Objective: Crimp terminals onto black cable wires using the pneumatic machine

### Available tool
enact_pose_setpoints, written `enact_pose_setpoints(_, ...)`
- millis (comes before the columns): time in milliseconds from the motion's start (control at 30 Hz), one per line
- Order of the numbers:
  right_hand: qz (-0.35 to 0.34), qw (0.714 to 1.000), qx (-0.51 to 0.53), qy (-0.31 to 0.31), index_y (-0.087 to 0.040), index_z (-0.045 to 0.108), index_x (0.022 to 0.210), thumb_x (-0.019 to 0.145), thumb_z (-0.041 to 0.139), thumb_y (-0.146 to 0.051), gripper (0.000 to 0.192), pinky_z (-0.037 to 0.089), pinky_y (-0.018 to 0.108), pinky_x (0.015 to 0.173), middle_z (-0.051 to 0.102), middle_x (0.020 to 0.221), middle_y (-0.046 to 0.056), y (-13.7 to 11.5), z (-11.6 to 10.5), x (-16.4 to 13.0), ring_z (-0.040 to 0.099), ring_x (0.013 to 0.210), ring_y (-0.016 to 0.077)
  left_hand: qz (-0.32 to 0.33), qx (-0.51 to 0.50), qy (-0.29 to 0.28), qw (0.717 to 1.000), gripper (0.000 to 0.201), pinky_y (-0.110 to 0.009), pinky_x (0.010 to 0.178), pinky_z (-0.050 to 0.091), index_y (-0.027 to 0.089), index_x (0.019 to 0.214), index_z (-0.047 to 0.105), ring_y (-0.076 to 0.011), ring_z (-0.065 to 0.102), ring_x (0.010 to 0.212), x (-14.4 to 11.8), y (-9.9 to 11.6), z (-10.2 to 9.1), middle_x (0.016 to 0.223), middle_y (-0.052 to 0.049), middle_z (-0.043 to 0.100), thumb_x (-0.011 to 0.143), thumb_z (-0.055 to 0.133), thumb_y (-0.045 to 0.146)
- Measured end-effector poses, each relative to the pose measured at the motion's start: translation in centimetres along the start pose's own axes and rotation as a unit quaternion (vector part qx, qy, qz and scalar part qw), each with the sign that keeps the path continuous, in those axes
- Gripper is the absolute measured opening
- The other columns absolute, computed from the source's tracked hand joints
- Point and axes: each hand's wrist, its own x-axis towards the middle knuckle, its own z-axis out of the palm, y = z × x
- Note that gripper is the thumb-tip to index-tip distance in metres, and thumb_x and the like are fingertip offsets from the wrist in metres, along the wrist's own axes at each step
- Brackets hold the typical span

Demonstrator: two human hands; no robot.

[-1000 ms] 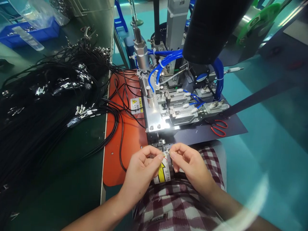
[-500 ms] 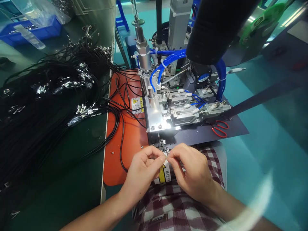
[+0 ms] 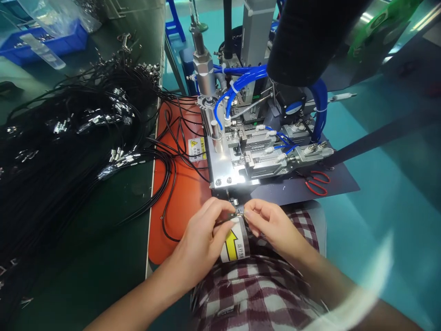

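Observation:
My left hand [image 3: 203,232] is at the front end of the machine, its thumb and forefinger apart, with nothing visible between the tips. Close beside it, my right hand [image 3: 267,220] is pinched at the fingertips, next to a small metal fitting [image 3: 240,212] on the machine's front track. Whatever sits in that pinch is too small to make out. Below the fingers lies a white label with a yellow arrow [image 3: 233,246]. A black cable [image 3: 164,225] loops over the orange board [image 3: 186,184] and passes out of sight behind my left hand.
The metal machine [image 3: 223,161] with blue air tubes [image 3: 248,80] stands ahead. Red-handled scissors [image 3: 317,183] lie on its grey base plate. Bundled black cables with metal ends [image 3: 120,158] cover the left bench, a blue bin [image 3: 69,43] behind them. A black tube [image 3: 306,41] hangs overhead.
My fingertips were together and have drawn apart. My left thumb and forefinger have parted, and both hands are slightly farther forward. The black cable loop has shifted left, and more of the arrow label shows.

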Motion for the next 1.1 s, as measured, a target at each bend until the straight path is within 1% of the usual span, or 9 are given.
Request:
enact_pose_setpoints(67, -0.002, 1.0, -0.004, -0.009, -0.017, 0.052, 0.071, 0.085, 0.058, -0.036, 0.023, 0.024, 0.025, 0.05, 0.044, 0.052, -0.007, 0.0, -0.4, 0.9, 0.035, 0.049, 0.0097, 0.041, 0.046, 0.022, 0.998, 0.014, -0.022, 0.069, 0.047, 0.017, 0.093, 0.058, -0.0129, 0.055, 0.078, 0.2, -0.7, 0.0, 0.086, -0.003, 0.057, 0.09, 0.047, 0.011)
enact_pose_setpoints(133, 0.003, 1.0, -0.006, -0.017, -0.017, 0.052, 0.07, 0.084, 0.058, -0.038, 0.026, 0.023, 0.025, 0.051, 0.044, 0.051, -0.007, 0.2, -0.6, 1.7, 0.035, 0.049, 0.0096, 0.099, 0.105, 0.035, 0.989, 0.016, -0.024, 0.068, 0.048, 0.015, 0.095, 0.061, -0.0137, 0.057, 0.077, 0.4, -1.7, 0.1, 0.086, -0.005, 0.059, 0.091, 0.046, 0.012)
enact_pose_setpoints(267, 0.007, 1.0, -0.007, -0.019, -0.017, 0.052, 0.069, 0.082, 0.059, -0.044, 0.031, 0.023, 0.025, 0.05, 0.044, 0.05, -0.007, 0.6, -0.6, 2.6, 0.033, 0.048, 0.0093, 0.231, 0.248, 0.053, 0.939, 0.023, -0.027, 0.063, 0.051, 0.009, 0.093, 0.063, -0.0171, 0.061, 0.072, 1.1, -3.2, 0.0, 0.078, -0.009, 0.064, 0.093, 0.04, 0.013)
enact_pose_setpoints(367, 0.008, 1.0, -0.016, -0.015, -0.017, 0.052, 0.069, 0.082, 0.059, -0.045, 0.032, 0.024, 0.025, 0.05, 0.044, 0.049, -0.007, 1.0, -0.6, 2.9, 0.034, 0.047, 0.0094, 0.275, 0.295, 0.048, 0.914, 0.027, -0.028, 0.064, 0.053, 0.007, 0.092, 0.063, -0.0186, 0.063, 0.075, 1.5, -3.6, -0.2, 0.077, -0.011, 0.065, 0.094, 0.036, 0.011)
enact_pose_setpoints(600, 0.018, 0.999, -0.043, -0.012, -0.016, 0.053, 0.073, 0.085, 0.056, -0.046, 0.032, 0.025, 0.025, 0.049, 0.045, 0.05, -0.007, 1.4, -1.0, 3.2, 0.035, 0.048, 0.0094, 0.298, 0.318, 0.031, 0.899, 0.029, -0.029, 0.062, 0.054, 0.004, 0.099, 0.061, -0.0189, 0.063, 0.073, 1.6, -4.0, -0.5, 0.08, -0.012, 0.065, 0.094, 0.033, 0.009)
enact_pose_setpoints(733, 0.026, 0.998, -0.049, -0.011, -0.017, 0.053, 0.075, 0.084, 0.057, -0.047, 0.032, 0.024, 0.025, 0.048, 0.045, 0.051, -0.007, 1.2, -1.1, 3.2, 0.036, 0.047, 0.0091, 0.281, 0.322, 0.013, 0.904, 0.031, -0.027, 0.056, 0.052, 0.006, 0.103, 0.059, -0.0176, 0.062, 0.07, 1.5, -4.2, -0.4, 0.083, -0.012, 0.064, 0.094, 0.03, 0.008)
enact_pose_setpoints(867, 0.029, 0.998, -0.062, -0.006, -0.017, 0.052, 0.073, 0.084, 0.058, -0.048, 0.033, 0.024, 0.025, 0.047, 0.045, 0.05, -0.007, 1.0, -1.0, 3.1, 0.035, 0.046, 0.009, 0.275, 0.303, 0.002, 0.912, 0.03, -0.028, 0.06, 0.053, 0.006, 0.106, 0.058, -0.0179, 0.062, 0.071, 1.4, -4.4, -0.3, 0.083, -0.01, 0.064, 0.094, 0.031, 0.008)
enact_pose_setpoints(967, 0.025, 0.997, -0.072, -0.003, -0.017, 0.052, 0.074, 0.084, 0.057, -0.047, 0.032, 0.025, 0.024, 0.047, 0.045, 0.05, -0.007, 0.9, -1.0, 3.1, 0.036, 0.046, 0.0091, 0.271, 0.289, -0.011, 0.918, 0.03, -0.028, 0.059, 0.052, 0.007, 0.109, 0.058, -0.0174, 0.061, 0.068, 1.4, -4.4, -0.3, 0.082, -0.009, 0.063, 0.095, 0.031, 0.01)
enact_pose_setpoints(1100, 0.024, 0.997, -0.077, 0.0, -0.017, 0.052, 0.072, 0.083, 0.057, -0.049, 0.034, 0.026, 0.024, 0.047, 0.044, 0.05, -0.007, 0.8, -0.9, 3.0, 0.036, 0.046, 0.0094, 0.27, 0.287, -0.008, 0.919, 0.033, -0.027, 0.058, 0.051, 0.008, 0.106, 0.06, -0.0166, 0.061, 0.068, 1.4, -4.3, -0.3, 0.082, -0.009, 0.063, 0.095, 0.029, 0.01)
